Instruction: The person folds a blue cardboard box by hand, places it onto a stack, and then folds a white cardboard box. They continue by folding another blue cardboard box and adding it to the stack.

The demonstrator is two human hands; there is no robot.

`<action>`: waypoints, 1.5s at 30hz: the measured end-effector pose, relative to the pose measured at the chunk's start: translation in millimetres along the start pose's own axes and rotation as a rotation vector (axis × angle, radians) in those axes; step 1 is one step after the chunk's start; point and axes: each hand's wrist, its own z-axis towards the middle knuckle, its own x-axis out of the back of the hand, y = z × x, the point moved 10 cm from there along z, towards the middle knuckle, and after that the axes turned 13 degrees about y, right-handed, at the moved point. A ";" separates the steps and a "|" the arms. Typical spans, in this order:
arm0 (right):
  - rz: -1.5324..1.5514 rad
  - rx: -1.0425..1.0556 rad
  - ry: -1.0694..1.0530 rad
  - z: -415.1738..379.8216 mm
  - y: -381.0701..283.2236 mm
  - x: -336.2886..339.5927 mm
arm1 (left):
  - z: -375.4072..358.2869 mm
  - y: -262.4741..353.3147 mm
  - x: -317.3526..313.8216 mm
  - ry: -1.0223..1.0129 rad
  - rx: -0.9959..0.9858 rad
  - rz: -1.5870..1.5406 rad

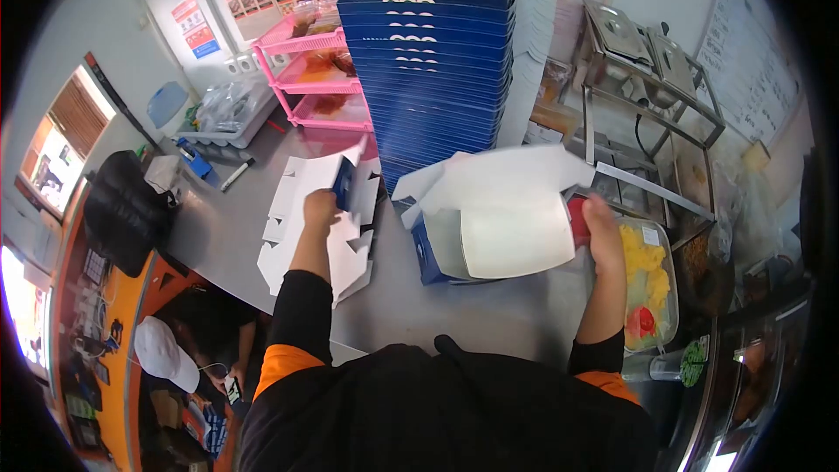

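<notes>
My right hand (601, 232) grips the red end of an open cardboard food box (516, 227), white inside with blue on its outer side. The box sits tilted over the steel counter with its lid flap raised. To the left, my left hand (321, 210) is closed on a flat, unfolded box blank (297, 175), white with notched edges and a blue panel. My left fingertips are partly hidden. Right behind the open box rises a tall stack of nested blue boxes (428, 79) with white lids.
A pink tiered rack (328, 70) with bagged food stands at the back left, beside a grey bin of plastic bags (229, 109). On the right are a tray of yellow food (644, 275) and a steel frame with lidded pans (620, 35). A person in a white cap (166, 354) is at lower left.
</notes>
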 end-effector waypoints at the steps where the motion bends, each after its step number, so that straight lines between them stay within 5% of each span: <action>1: 0.050 -0.108 0.135 -11.9 -27.6 12.8 | -5.5 19.1 20.2 0.099 -0.065 -0.065; 5: 0.355 0.222 0.256 -37.8 -100.7 19.1 | -46.4 86.6 103.9 0.349 -0.255 -0.283; 7: 0.483 0.481 -0.039 -75.7 -136.0 -28.0 | -82.2 112.0 123.5 0.312 -0.277 -0.519; 10: 0.253 0.898 -0.657 -172.6 -199.4 -130.3 | -153.4 149.6 116.5 0.020 -0.334 -0.750; 12: 0.259 0.957 -0.724 -208.9 -204.9 -172.8 | -196.3 161.6 107.7 -0.126 -0.274 -0.805; 16: 0.250 1.053 -0.808 -250.8 -215.7 -210.9 | -249.8 166.0 102.3 -0.317 -0.220 -0.882; 21: 0.382 1.251 -0.826 -283.3 -234.7 -192.1 | -259.8 157.2 135.1 -0.076 -0.253 -0.901; 24: 0.702 1.441 -0.551 -290.8 -240.5 -164.3 | -275.2 159.9 136.9 -0.070 -0.327 -1.066; 28: 0.665 1.306 -0.359 -263.4 -264.9 -153.7 | -296.4 150.5 123.0 -0.164 -0.336 -1.119; 33: 0.737 1.358 -0.711 -292.2 -255.8 -155.3 | -294.0 145.5 132.1 -0.187 -0.313 -1.129; 36: 0.630 1.274 -0.454 -274.1 -249.9 -157.1 | -306.4 139.9 119.5 -0.134 -0.264 -1.200; 38: 0.629 1.213 -0.402 -271.5 -243.6 -161.9 | -317.0 123.6 113.3 -0.098 -0.161 -0.863; 39: 0.632 1.194 -0.404 -270.5 -239.8 -162.7 | -312.5 118.0 99.1 -0.441 -0.283 -1.118; 41: 0.636 1.199 -0.452 -269.4 -241.8 -162.4 | -317.5 116.0 99.1 -0.545 -0.419 -1.088; 42: 0.629 1.270 -0.550 -271.9 -249.7 -157.3 | -328.4 120.4 107.7 -0.290 -0.403 -0.839; 43: 0.665 1.208 -0.705 -264.9 -250.8 -156.5 | -335.4 120.9 107.6 -0.305 -0.353 -0.765; 45: 0.811 0.837 -0.672 -221.1 -236.8 -162.7 | -351.3 102.9 93.0 -0.450 -0.318 -0.071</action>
